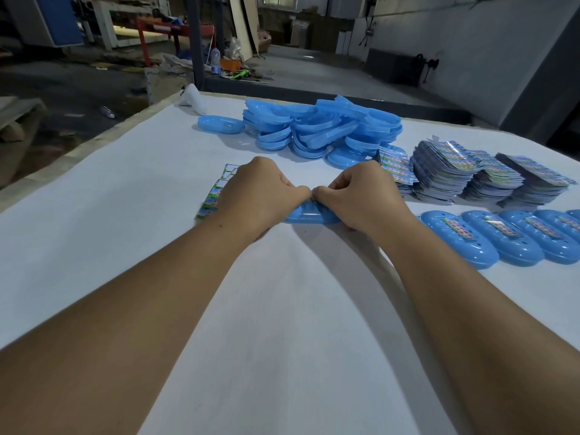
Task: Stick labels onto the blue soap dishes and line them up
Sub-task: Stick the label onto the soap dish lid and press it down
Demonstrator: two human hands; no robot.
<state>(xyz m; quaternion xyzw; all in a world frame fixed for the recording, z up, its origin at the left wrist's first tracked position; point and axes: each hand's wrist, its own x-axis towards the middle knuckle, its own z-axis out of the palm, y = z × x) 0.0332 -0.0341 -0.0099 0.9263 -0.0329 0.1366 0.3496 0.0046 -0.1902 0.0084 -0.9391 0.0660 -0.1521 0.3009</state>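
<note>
**Head view: a blue dish held at both ends for labelling**

Head view: a smooth, oblong blue plastic soap dish (309, 215) is held on the white table covering (125, 171), just in front of the person. Its left end is gripped by the left hand (257, 196) and its right end by the right hand (361, 196), fingers curled round it and the two thumbs meeting over its middle. The label itself is hidden under the thumbs; the grip is judged to steady the dish while a label is pressed flat.

A fanned bundle of glossy printed paper labels (216, 191) is kept beside the left hand, within easy reach. Finished blue dishes bearing label strips (489, 237) are ranged side by side to the right, touching, as the task's row. Behind them, tall stacks of printed cards (464, 174) are piled. Farther back, a loose heap of translucent blue dish halves (320, 127) is kept as stock, with one closed blue dish (221, 124) apart at its left.
</note>
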